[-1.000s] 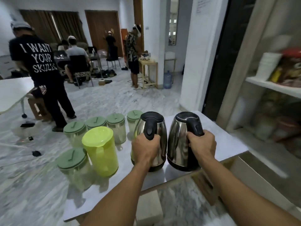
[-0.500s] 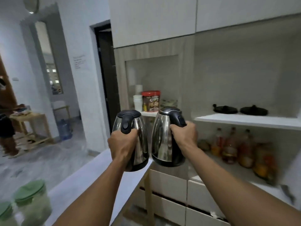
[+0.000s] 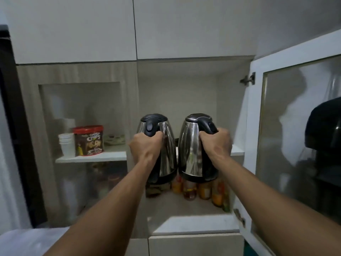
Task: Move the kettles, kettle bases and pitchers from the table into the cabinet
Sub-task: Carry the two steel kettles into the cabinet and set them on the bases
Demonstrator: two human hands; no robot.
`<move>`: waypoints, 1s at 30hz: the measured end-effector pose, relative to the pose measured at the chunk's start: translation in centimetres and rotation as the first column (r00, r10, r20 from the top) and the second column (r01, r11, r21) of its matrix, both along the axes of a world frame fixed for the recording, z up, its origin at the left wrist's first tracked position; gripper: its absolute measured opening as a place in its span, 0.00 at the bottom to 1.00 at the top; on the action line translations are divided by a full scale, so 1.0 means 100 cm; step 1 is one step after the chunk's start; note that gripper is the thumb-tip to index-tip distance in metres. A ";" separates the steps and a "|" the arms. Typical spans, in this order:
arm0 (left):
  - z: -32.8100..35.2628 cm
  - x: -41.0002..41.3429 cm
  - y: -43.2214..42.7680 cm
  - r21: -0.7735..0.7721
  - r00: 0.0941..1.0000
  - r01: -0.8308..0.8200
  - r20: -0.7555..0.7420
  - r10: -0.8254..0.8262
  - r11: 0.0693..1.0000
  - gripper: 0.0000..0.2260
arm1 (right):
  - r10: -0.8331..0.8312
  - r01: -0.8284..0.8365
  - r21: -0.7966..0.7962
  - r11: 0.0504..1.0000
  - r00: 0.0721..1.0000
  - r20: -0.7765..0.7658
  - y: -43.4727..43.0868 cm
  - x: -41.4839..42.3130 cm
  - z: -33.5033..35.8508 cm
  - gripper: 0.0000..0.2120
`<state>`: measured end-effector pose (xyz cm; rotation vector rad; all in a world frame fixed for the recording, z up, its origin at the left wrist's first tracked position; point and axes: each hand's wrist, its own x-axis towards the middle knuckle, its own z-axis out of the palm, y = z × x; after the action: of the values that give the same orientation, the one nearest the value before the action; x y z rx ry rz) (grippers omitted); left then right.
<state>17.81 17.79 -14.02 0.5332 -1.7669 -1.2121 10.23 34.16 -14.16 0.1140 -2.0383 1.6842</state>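
The left hand point(image 3: 145, 147) is wrapped tight round the black handle of one shiny steel kettle with a black lid point(image 3: 162, 145); the right hand point(image 3: 216, 143) clasps a matching second steel kettle point(image 3: 191, 145). Half a second ago both hung beside the table; now they are raised before the open cabinet's white upper shelf point(image 3: 236, 150), above the bottles point(image 3: 203, 190).

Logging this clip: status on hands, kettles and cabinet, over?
Left hand shut on left kettle, right hand shut on right kettle. Both held upright before open cabinet shelf, not set down. Nothing visibly blocking.
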 end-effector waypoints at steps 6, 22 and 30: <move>0.030 -0.128 0.020 0.021 0.999 0.036 -0.023 -0.035 0.999 0.16 | -0.052 0.052 -0.006 0.999 0.996 -0.067 0.026 -0.114 0.026 0.07; 0.030 -0.395 -0.021 0.019 0.999 -0.041 -0.030 0.041 0.999 0.13 | -0.116 0.115 -0.013 0.993 0.993 -0.021 -0.001 -0.369 0.019 0.08; 0.031 -0.498 -0.065 0.013 0.999 -0.052 -0.016 0.052 0.999 0.13 | -0.131 0.130 -0.020 0.991 0.991 -0.024 -0.042 -0.475 0.018 0.10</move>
<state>-32.03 11.33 -10.93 0.5714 -1.7223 -1.1890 -37.25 29.93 -12.33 -0.0045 -1.9669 1.6125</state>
